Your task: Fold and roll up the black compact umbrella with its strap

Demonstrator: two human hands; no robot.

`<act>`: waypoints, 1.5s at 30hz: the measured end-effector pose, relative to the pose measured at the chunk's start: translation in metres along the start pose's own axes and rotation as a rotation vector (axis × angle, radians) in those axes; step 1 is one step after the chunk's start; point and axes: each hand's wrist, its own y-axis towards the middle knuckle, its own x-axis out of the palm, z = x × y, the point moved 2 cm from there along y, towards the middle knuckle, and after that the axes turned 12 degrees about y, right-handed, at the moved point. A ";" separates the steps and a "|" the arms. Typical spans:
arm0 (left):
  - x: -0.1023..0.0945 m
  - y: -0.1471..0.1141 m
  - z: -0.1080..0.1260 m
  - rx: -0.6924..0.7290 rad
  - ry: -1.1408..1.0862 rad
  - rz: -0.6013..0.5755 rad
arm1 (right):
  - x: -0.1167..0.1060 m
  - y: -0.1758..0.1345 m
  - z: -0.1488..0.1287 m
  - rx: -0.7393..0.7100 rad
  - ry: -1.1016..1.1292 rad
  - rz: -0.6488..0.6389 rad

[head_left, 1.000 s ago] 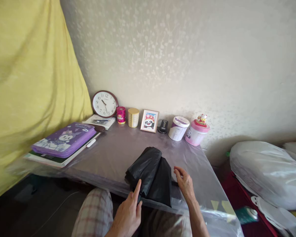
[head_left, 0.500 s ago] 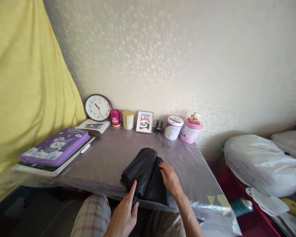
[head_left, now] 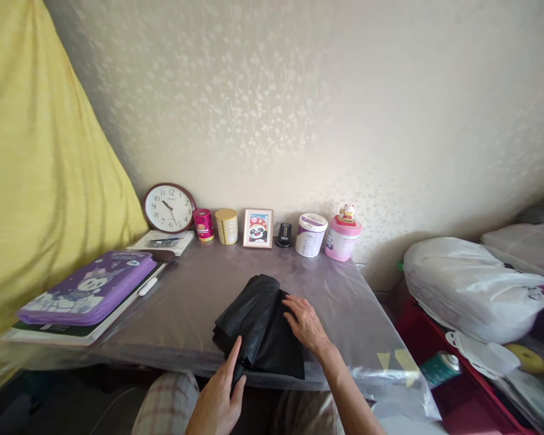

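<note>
A black folding umbrella (head_left: 254,320), its fabric in loose flat folds, lies near the front edge of the table. My left hand (head_left: 222,389) is closed round its short dark handle at the near end, index finger stretched along it and thumb on the other side. On the right-hand fold of the fabric rests my right hand (head_left: 304,323), fingers extended and touching the cloth rather than gripping it. The umbrella's shaft is hidden under the folds.
Along the wall stand a clock (head_left: 169,208), a pink can (head_left: 204,225), a yellow-lidded can (head_left: 226,227), a picture frame (head_left: 258,228), a white tub (head_left: 311,235) and a pink-lidded jar (head_left: 342,238). A purple case (head_left: 88,287) lies left; a white bag (head_left: 471,287) sits right.
The view has shifted slightly, so things on the table appear a little further left. My right hand has edged over the fabric, its fingers flatter; my left hand keeps its hold on the handle.
</note>
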 end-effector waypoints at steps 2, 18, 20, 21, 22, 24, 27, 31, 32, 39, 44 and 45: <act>0.003 0.000 -0.001 0.017 0.021 0.014 | 0.004 0.000 -0.001 0.017 -0.036 -0.067; 0.004 -0.005 0.002 0.015 0.038 0.048 | 0.006 -0.035 0.021 0.743 0.657 0.184; 0.004 -0.005 0.002 0.030 0.025 0.055 | 0.008 -0.034 0.020 0.758 0.754 0.237; 0.004 -0.006 0.002 0.038 0.018 0.060 | 0.009 -0.032 0.020 0.760 0.795 0.257; 0.004 -0.006 0.002 0.045 0.012 0.065 | 0.011 -0.031 0.019 0.763 0.838 0.273; 0.005 -0.006 0.001 0.055 0.008 0.078 | 0.013 -0.030 0.015 0.777 0.929 0.291; 0.006 -0.006 0.000 0.066 0.010 0.095 | 0.016 -0.029 0.008 0.837 1.061 0.300; 0.004 -0.006 0.002 0.065 0.034 0.098 | 0.011 -0.028 -0.005 0.792 1.335 0.302; 0.003 -0.006 0.002 0.063 0.040 0.098 | 0.009 -0.027 -0.008 0.755 1.409 0.307; 0.003 -0.007 0.006 0.059 0.060 0.084 | 0.000 -0.008 -0.031 0.657 1.555 0.336; 0.001 -0.005 0.008 0.037 0.089 0.049 | 0.006 0.012 -0.042 0.648 1.534 0.349; 0.000 -0.005 0.009 0.041 0.093 0.048 | 0.008 0.016 -0.046 0.641 1.532 0.347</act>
